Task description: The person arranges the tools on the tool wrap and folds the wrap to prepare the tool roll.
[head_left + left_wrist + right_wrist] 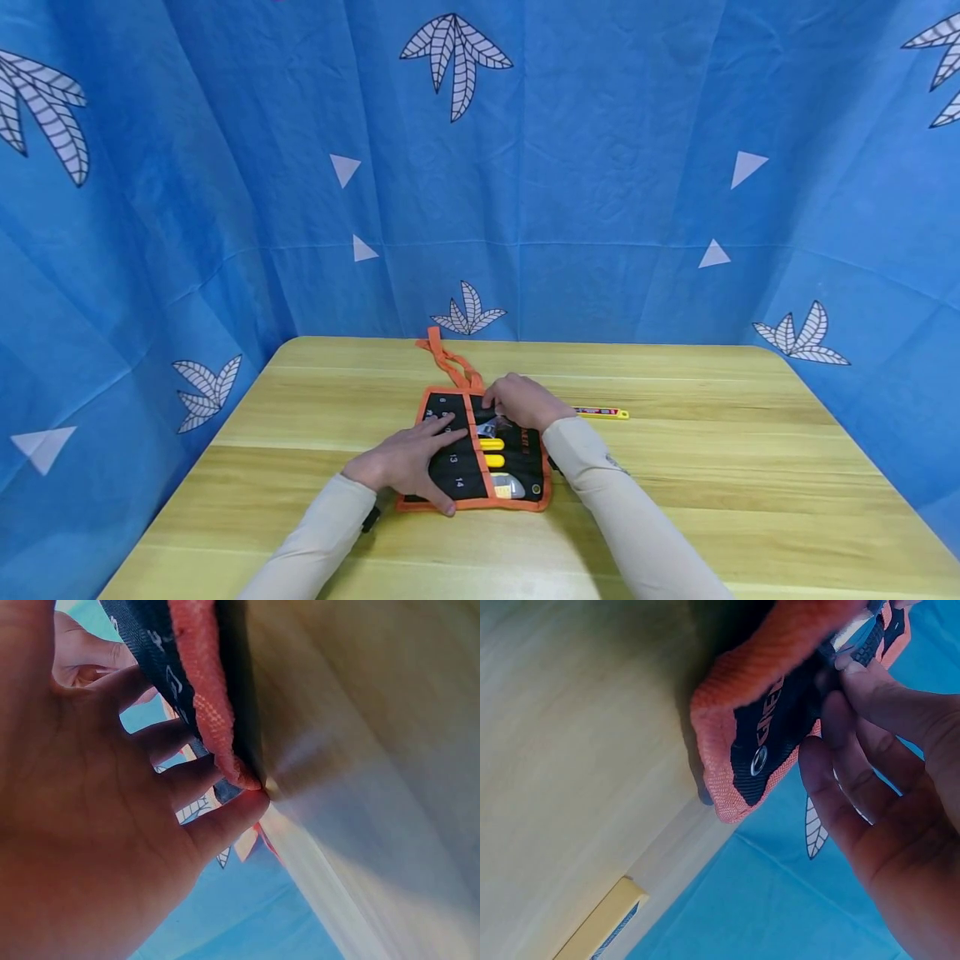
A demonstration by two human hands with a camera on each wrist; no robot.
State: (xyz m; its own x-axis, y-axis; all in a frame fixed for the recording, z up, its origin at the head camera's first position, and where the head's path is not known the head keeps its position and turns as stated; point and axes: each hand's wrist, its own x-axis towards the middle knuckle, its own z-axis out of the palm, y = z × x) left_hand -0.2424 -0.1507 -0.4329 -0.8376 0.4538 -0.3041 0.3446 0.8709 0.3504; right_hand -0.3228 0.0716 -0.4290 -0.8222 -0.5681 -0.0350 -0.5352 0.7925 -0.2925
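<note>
A black tool roll (531, 467) with orange edging lies unrolled on the table, its pockets marked with white numbers. My left hand (408, 457) rests spread over the numbered pockets, fingers straight and thumb by the near edge. In the left wrist view, fingertips touch the orange edging (206, 690). My right hand (527, 402) is at the far side of the roll, its fingers bent. The right wrist view shows its thumb and fingers pinching at a dark ribbed tool (867, 646), mostly hidden. Beside it in the roll are a silver tool (489, 428) and two yellow handles (492, 444).
A yellow and grey tool (507, 486) sits in the roll's nearest pocket. Orange ties (450, 360) trail toward the table's far edge. Right of the roll lies a narrow yellow strip (611, 413) with a red label. Blue curtains (600, 183) hang behind the wooden table (750, 467).
</note>
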